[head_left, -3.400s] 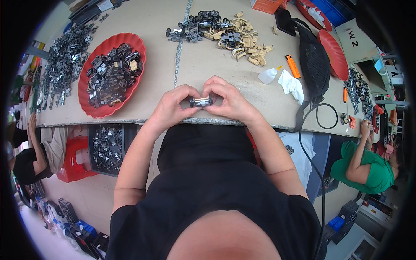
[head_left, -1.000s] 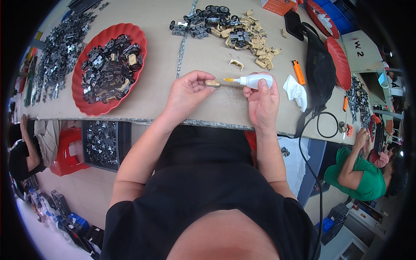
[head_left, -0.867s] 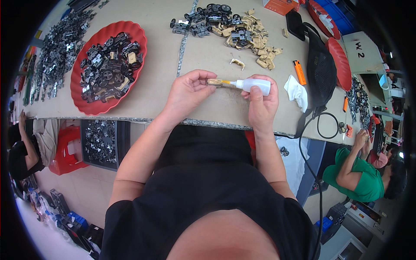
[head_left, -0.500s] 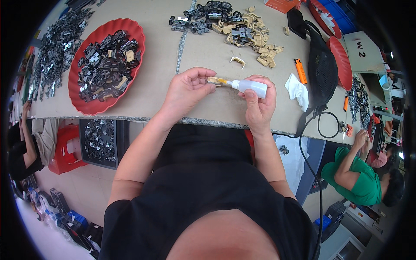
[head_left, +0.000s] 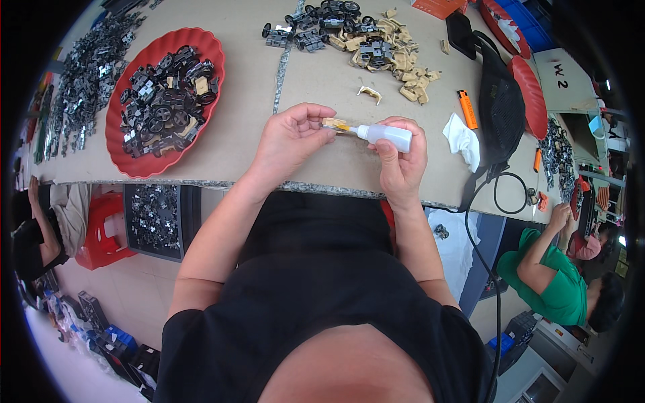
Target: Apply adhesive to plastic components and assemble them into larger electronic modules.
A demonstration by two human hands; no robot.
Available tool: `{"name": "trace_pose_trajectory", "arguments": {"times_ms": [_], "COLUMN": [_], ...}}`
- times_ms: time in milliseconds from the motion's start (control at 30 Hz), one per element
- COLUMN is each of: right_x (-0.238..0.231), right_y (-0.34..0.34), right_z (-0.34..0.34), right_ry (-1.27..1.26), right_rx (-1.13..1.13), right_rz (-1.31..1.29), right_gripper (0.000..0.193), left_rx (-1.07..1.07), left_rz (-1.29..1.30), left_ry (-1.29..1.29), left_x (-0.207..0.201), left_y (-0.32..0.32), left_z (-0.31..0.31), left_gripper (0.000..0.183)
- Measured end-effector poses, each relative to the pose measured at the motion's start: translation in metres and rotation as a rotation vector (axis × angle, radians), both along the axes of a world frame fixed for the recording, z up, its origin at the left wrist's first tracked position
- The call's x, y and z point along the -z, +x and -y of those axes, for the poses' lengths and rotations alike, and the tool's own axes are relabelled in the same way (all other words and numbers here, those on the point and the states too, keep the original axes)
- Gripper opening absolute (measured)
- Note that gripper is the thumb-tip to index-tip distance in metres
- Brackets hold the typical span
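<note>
Between the fingertips of my left hand (head_left: 290,138) is a small tan plastic part (head_left: 334,123), partly covered by the thumb and fingers. My right hand (head_left: 404,158) grips a white squeeze bottle (head_left: 393,137) lying almost level. Its narrow nozzle (head_left: 352,129), yellowish near the end, points left and meets or nearly meets the tan part; I cannot tell whether they touch. Just beyond my hands, a loose tan bracket-like piece (head_left: 369,95) lies on the table. Farther back is a heap of tan parts (head_left: 403,64) with black wheeled toy chassis (head_left: 375,51) among them.
A red scalloped tray (head_left: 115,144) full of wheeled chassis stands at left, before a pile of grey parts (head_left: 101,60). At right are a white tissue (head_left: 461,141), an orange lighter (head_left: 467,109) and a black bag (head_left: 500,101) with a cable. A person in green (head_left: 554,279) sits at right.
The bottle and my right hand have shifted very slightly left. My left hand stays nearly still with the tan part.
</note>
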State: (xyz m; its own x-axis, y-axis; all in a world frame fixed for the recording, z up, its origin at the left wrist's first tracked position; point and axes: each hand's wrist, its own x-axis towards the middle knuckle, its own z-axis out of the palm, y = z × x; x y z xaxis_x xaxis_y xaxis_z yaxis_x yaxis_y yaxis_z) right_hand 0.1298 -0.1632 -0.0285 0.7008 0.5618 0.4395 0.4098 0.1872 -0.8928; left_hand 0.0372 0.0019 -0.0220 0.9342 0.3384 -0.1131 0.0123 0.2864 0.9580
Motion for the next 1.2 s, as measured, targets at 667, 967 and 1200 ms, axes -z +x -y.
{"name": "trace_pose_trajectory", "arguments": {"times_ms": [667,967,1200], "right_x": [-0.0009,0.0015,-0.0024], "right_y": [-0.0027,-0.0003,-0.0044], "right_z": [-0.0020,-0.0010,-0.0041], "right_ry": [0.040,-0.004,0.020], "right_rx": [0.044,0.070,0.142], "right_rz": [-0.034,0.107,0.131], "right_gripper": [0.029,0.029,0.028], "left_rx": [-0.001,0.007,-0.004], "left_rz": [-0.011,-0.011,-0.001], "left_ry": [0.003,0.013,-0.028], "left_x": [-0.0010,-0.0033,-0.0020], "left_y": [0.0006,-0.0001,0.0001], "left_z": [0.0006,0.0013,0.0006], "left_gripper": [0.026,0.024,0.026]}}
